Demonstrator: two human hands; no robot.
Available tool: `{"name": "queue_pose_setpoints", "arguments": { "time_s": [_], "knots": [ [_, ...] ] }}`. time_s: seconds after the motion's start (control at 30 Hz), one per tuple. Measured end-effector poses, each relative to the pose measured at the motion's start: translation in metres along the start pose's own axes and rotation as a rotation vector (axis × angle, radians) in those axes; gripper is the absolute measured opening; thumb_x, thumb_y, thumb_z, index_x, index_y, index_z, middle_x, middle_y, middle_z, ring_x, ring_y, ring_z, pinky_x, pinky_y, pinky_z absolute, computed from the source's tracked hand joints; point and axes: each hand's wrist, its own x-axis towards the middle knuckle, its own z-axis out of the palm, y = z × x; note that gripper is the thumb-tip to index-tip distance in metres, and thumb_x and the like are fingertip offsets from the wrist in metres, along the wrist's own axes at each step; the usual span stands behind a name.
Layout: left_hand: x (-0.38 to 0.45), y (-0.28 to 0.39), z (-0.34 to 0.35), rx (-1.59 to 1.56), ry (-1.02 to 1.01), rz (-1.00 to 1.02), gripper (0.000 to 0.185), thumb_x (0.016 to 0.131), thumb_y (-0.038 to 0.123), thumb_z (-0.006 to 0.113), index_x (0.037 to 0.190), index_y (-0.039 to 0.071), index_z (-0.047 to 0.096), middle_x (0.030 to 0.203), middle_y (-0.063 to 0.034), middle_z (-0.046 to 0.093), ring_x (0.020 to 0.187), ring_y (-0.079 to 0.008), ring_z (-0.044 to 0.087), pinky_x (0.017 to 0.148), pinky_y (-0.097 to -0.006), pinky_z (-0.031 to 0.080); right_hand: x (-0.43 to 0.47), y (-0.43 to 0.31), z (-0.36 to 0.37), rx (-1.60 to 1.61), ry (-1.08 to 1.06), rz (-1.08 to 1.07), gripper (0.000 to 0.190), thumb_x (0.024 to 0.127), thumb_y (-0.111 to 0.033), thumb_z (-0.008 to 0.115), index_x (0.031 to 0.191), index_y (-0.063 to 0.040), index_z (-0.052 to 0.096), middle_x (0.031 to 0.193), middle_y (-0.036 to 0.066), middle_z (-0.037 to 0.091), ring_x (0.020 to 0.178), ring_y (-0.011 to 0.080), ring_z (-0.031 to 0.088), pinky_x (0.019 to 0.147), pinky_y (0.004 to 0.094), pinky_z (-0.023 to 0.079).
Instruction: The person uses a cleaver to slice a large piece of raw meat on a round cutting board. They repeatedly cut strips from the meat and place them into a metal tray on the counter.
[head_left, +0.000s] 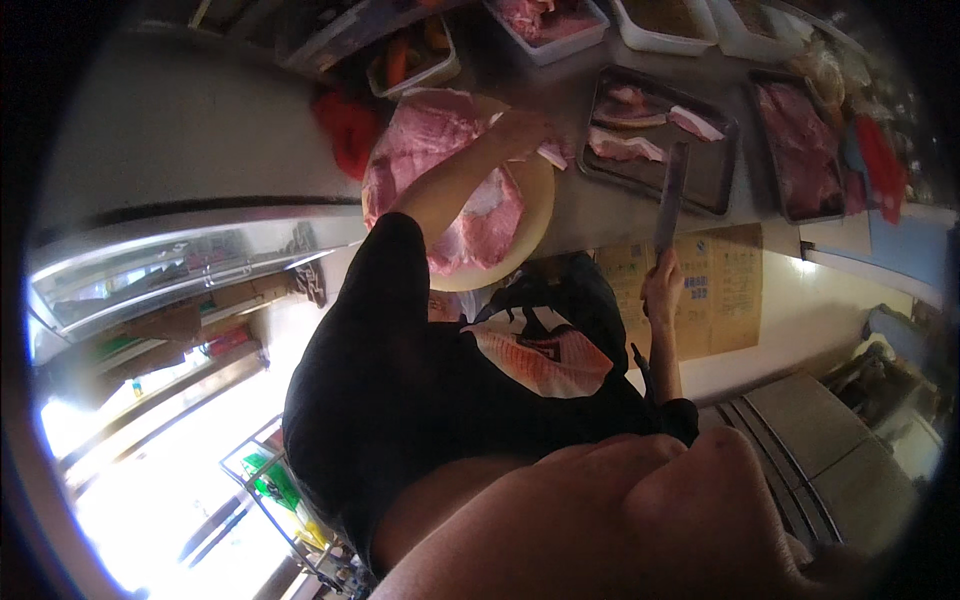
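Note:
A large slab of raw meat (431, 135), probably pork, lies on a round cutting board (541, 202). My left hand (526, 129) reaches across the slab to the board's far right side. A small pale-edged strip of meat (553, 155) shows just beside its fingers. The hand is blurred, so its hold on the strip is unclear. My right hand (663, 289) grips the handle of a broad-bladed knife (672, 195). The blade points away from me, over the near edge of a dark tray (709, 176). Several cut pieces of meat (626, 145) lie in that tray.
A second dark tray (831, 214) at the right holds a large piece of meat. Along the back stand a white tub of meat (559, 52), a tub with orange items (424, 81) and another plastic tub (667, 45). Red material (345, 135) lies left of the board.

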Motion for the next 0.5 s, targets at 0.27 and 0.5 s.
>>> {"name": "queue_pose_setpoints", "arguments": {
  "time_s": [0.27,0.5],
  "knots": [
    [0.035,0.079,-0.102,-0.136,0.717,-0.026,0.067,0.086,0.043,0.067,0.144,0.017,0.046,0.134,-0.0125,0.056,0.121,-0.034,0.057,0.094,-0.0455,0.052,0.026,-0.004,-0.02,0.223,0.072,0.025,0.043,0.109,-0.04,0.037,0.092,-0.006,0.058,0.059,0.001,0.042,0.042,0.0103,0.035,0.041,0.0313,0.032],
    [-0.127,0.067,0.013,-0.77,0.423,-0.869,0.049,0.093,0.036,0.061,0.133,0.008,0.055,0.127,-0.0175,0.06,0.113,-0.0342,0.06,0.093,-0.0457,0.05,0.077,0.025,0.019,0.046,0.154,-0.128,0.047,0.106,-0.047,0.04,0.082,-0.008,0.05,0.056,0.001,0.041,0.043,0.0128,0.037,0.042,0.0332,0.032]
  ]
}}
